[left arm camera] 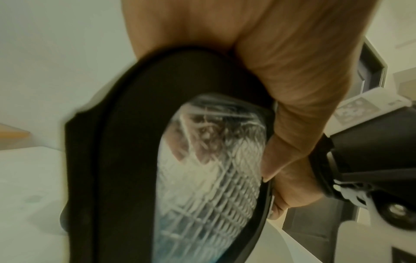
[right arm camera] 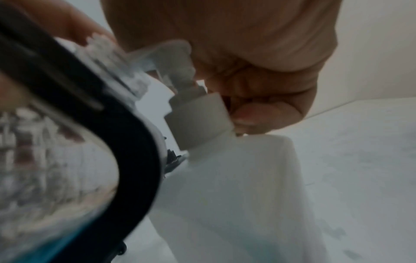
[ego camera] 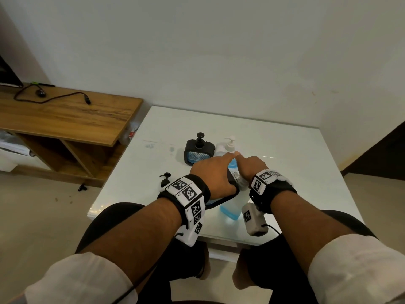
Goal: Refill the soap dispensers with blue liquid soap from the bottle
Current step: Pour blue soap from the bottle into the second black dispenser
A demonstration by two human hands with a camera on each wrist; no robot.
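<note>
From the head view, both forearms reach out over the white counter (ego camera: 285, 150). The left hand (ego camera: 213, 174) sits on top of a black-framed soap dispenser (ego camera: 221, 199) near the front edge, fingers wrapped over it, index finger stretched forward. The right hand (ego camera: 252, 166) is just beside it, over the neck of a clear bottle (ego camera: 229, 210) with blue liquid soap at its bottom, index finger also pointing forward. The two fingertips almost meet. Further back stand a second black dispenser (ego camera: 199, 151) with its pump on and a blue-filled mesh window, and just beside it a white pump bottle (ego camera: 226, 147). A loose black pump head (ego camera: 164, 179) lies on the counter left of the left wrist. A wooden shelf unit (ego camera: 65, 115) with a black cable stands off to the left.

Down at the left wrist, blurred: the left hand (left arm camera: 281, 62) grips the black dispenser (left arm camera: 135, 142) from above, thumb (left arm camera: 270, 165) pressed on its edge, and the ribbed clear window (left arm camera: 209, 178) shows blue only at the bottom.

At the right wrist, also blurred: the right hand (right arm camera: 258, 62) has its fingers curled in around the white collar and pump (right arm camera: 198, 115) of the bottle (right arm camera: 236, 195), pinching it. The black dispenser (right arm camera: 101, 133) leans in touching from the left.
</note>
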